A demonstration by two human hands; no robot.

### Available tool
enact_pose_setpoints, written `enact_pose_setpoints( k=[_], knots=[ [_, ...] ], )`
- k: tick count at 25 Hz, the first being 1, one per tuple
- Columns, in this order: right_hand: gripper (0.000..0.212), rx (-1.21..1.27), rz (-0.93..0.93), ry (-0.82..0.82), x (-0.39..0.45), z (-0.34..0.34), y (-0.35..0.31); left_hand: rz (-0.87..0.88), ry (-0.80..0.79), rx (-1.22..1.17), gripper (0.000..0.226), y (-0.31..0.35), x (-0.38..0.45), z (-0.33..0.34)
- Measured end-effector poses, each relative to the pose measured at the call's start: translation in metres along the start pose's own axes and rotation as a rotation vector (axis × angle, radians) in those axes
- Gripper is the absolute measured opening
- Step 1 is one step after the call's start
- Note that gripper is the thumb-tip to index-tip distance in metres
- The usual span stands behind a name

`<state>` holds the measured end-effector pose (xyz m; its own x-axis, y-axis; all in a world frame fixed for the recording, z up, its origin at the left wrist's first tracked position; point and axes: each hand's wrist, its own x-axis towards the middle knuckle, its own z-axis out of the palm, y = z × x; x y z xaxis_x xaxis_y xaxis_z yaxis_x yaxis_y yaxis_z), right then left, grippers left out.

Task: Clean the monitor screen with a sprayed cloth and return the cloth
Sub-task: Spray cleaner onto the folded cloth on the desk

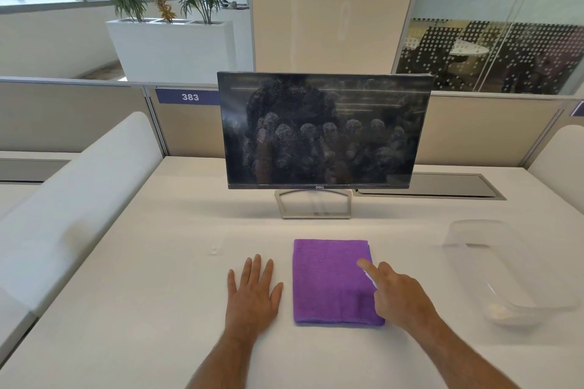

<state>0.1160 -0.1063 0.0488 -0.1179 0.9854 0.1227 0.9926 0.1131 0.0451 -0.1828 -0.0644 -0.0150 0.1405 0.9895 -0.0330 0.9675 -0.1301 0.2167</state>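
Observation:
A dark monitor (322, 133) on a silver stand sits at the back of the white desk (158, 262); its screen is covered in smudges and speckles. A folded purple cloth (328, 281) lies flat on the desk in front of it. My left hand (252, 294) rests palm down, fingers apart, just left of the cloth without touching it. My right hand (398, 294) is over the cloth's right edge, index finger stretched out onto the fabric and the other fingers curled under. A small pale sliver shows beneath that hand; what it is cannot be made out.
A clear plastic container (505, 268) stands on the desk to the right of the cloth. A grey cable hatch (442, 186) lies behind the monitor at right. White padded dividers flank the desk, and a partition labelled 383 runs along the back.

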Motion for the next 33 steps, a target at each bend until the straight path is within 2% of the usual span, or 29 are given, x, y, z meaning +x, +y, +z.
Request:
enact_pose_setpoints(
  k=[3,8,14,20,33],
  knots=[
    [0.083,0.121,-0.021,0.116,-0.002,-0.003,0.002,0.002,-0.009,0.006,0.063,-0.001,0.001,0.000],
    [0.067,0.428,0.064,0.246,0.001,-0.004,0.010,0.016,0.004,-0.009,0.063,-0.003,0.003,0.000],
    [0.041,0.694,0.438,0.347,0.025,-0.004,0.018,0.029,0.007,-0.008,0.066,-0.006,0.011,0.001],
    [0.045,0.698,0.614,0.384,0.044,-0.003,0.047,0.033,-0.009,0.014,0.070,-0.005,0.025,0.002],
    [0.058,0.703,0.656,0.269,0.080,0.013,0.080,0.032,0.008,0.097,0.088,-0.004,0.047,0.008]
  ],
)
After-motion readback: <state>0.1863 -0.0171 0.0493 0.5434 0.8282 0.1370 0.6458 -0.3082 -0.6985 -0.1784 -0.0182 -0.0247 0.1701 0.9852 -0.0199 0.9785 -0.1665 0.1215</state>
